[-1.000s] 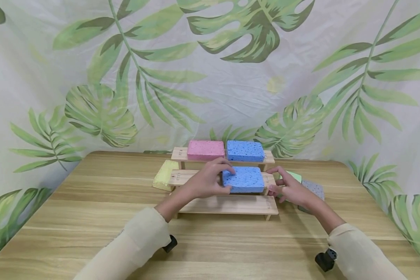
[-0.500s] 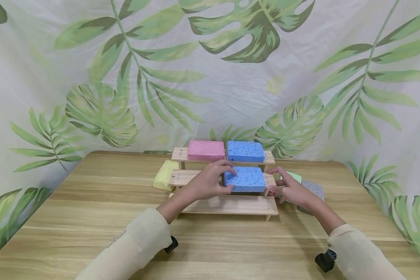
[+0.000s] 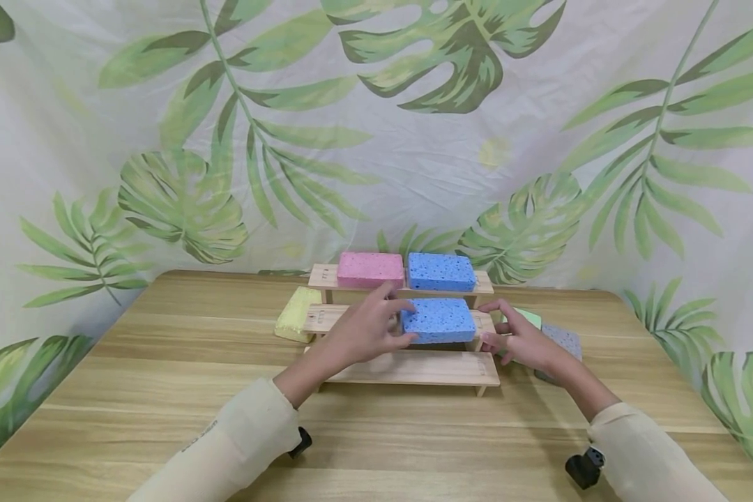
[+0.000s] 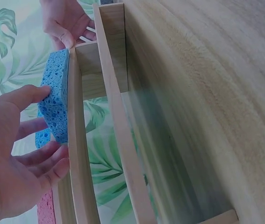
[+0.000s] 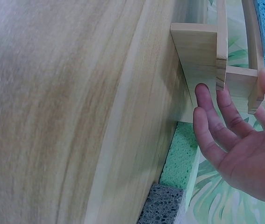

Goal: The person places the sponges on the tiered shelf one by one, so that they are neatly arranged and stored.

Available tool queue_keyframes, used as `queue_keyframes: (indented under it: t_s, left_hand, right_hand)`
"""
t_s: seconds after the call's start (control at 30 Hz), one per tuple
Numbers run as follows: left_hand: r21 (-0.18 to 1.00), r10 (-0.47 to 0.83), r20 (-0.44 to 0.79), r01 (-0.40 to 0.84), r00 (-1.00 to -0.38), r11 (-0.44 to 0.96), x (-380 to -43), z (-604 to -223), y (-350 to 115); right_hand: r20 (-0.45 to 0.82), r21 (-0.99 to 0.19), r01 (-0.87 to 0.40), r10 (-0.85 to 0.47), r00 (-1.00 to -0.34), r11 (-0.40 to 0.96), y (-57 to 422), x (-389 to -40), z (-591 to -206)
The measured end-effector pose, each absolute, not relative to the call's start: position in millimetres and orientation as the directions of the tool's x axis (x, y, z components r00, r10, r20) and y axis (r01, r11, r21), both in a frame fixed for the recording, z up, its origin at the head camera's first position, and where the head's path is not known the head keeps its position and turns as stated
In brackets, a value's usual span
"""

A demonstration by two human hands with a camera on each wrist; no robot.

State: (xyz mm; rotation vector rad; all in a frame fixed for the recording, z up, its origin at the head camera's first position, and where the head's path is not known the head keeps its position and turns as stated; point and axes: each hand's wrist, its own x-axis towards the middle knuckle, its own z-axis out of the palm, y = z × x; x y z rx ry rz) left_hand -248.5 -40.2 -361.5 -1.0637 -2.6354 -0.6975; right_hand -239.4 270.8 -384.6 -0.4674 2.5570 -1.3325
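Blue cellulose sponge (image 3: 440,322) lies lengthwise along the middle shelf (image 3: 328,318), left hand (image 3: 365,325) pinching its left end, right hand (image 3: 522,340) loosely spread just past the other.

STAGED TABLETOP CORNER, LEAF-PRINT BACKING

Place: a dressed tabletop set-up; kind of room beyond it cannot be told.
Backdrop: printed cloth (image 3: 427,174), pale ground with green palm and monstera leaves, lightly wrinkled, filling the head view behind the furniture and along both sides.
Surface: one table (image 3: 163,390), wood-grain top, rounded far corners, far edge near the cloth.
Fittings: wooden risers (image 3: 401,367), three, pale and plain, stepped in height like a small display stand.
Wares: rectangular sponges (image 3: 440,321), in pink, blue, yellow, green and grey, on and about the risers.
Equipment: black wrist-worn devices (image 3: 585,467), one at each cream cuff, suggesting a recording station.
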Motion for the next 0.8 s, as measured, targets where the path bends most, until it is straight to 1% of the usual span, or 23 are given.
queue_keyframes:
  t_s: [0.13,0.4,0.6,0.8]
  left_hand:
    - [0.356,0.608,0.366,0.71,-0.704,0.608,-249.1,-360.7,-41.0]
    - [0.416,0.615,0.377,0.72,-0.692,0.555,-255.6,-362.7,-39.4]
    - [0.44,0.607,0.37,0.708,-0.703,0.552,-258.7,-362.4,-35.7]
    - [0.454,0.598,0.358,0.693,-0.717,0.56,-260.2,-363.5,-32.5]
  right_hand:
    - [-0.046,-0.823,-0.177,-0.375,-0.926,0.539,271.0,-239.3,-384.9]
    - [-0.05,-0.827,-0.172,-0.375,-0.926,0.535,270.7,-239.6,-385.5]
    - [-0.039,-0.826,-0.186,-0.383,-0.923,0.533,270.8,-239.6,-384.7]
    - [-0.049,-0.825,-0.175,-0.376,-0.925,0.538,270.7,-239.2,-385.2]
